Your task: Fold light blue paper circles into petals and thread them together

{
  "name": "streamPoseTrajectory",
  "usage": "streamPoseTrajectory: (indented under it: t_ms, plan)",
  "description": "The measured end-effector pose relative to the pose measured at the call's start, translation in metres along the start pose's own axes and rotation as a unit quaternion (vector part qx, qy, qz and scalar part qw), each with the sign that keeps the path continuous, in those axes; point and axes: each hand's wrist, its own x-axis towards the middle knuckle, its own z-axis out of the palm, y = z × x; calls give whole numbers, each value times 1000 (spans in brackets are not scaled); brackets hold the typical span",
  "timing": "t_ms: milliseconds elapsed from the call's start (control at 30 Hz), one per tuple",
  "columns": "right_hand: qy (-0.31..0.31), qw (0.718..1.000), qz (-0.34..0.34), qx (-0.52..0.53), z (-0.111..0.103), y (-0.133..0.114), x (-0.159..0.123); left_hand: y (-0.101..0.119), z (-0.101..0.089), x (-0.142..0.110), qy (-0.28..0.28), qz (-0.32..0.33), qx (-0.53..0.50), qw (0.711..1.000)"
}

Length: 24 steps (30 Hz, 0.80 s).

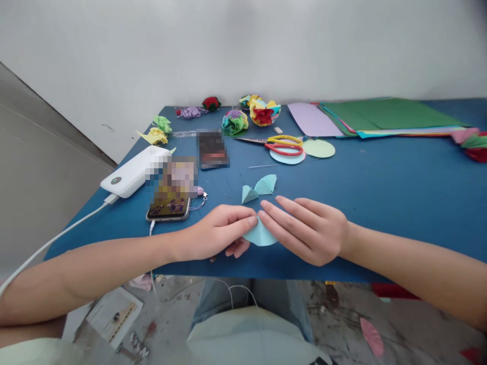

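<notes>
My left hand (220, 234) and my right hand (304, 228) meet near the front edge of the blue table (380, 192). Both pinch a light blue paper piece (261, 235) between their fingertips, and it is folded against the tabletop. My left fingers are closed on its left edge. My right fingers lie over its right side, pressed together. Just beyond the hands lie two folded light blue paper cones (259, 188).
A phone (170, 203) on a cable and a white power bank (133, 171) lie at the left. Red-and-yellow scissors (281, 144) rest on paper circles (318, 148). Paper flowers (262, 112) sit at the back, coloured paper sheets (380, 117) at the back right.
</notes>
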Motion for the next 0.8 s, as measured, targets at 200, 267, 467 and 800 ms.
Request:
streamPoseTrajectory:
  t_ms: [200,267,467,800]
  plan:
    - [6,1000,-17,10,0,-2,3,1,3,1,15,12,65,998]
    - [2,1000,-6,8,0,-2,4,1,5,0,27,23,85,996]
    - [-15,999,33,18,0,-4,7,1,8,-1,4,34,19,999]
    - [-27,999,35,19,-3,-3,10,2,10,-1,-46,46,-73,995]
